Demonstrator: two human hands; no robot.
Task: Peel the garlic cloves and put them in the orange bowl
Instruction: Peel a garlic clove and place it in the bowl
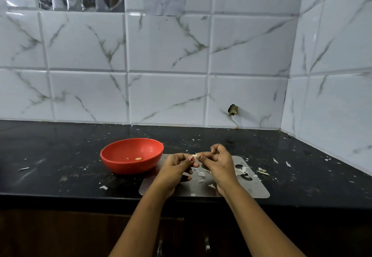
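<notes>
An orange bowl [131, 156] stands on the black counter, left of my hands, with one peeled clove [138, 158] and a small bit inside. My left hand [175, 169] and my right hand [218, 161] meet above a steel board [253, 188]. Both pinch one small garlic clove [194, 155] between thumb and fingertips; most of the clove is hidden by the fingers. Pale garlic skins [240, 170] lie on the board under my hands.
Garlic scraps and a stem piece [262, 171] lie right of the board. Skin flakes are scattered over the black counter [60, 156]. Tiled walls close the back and right side. The counter's front edge runs just below the board.
</notes>
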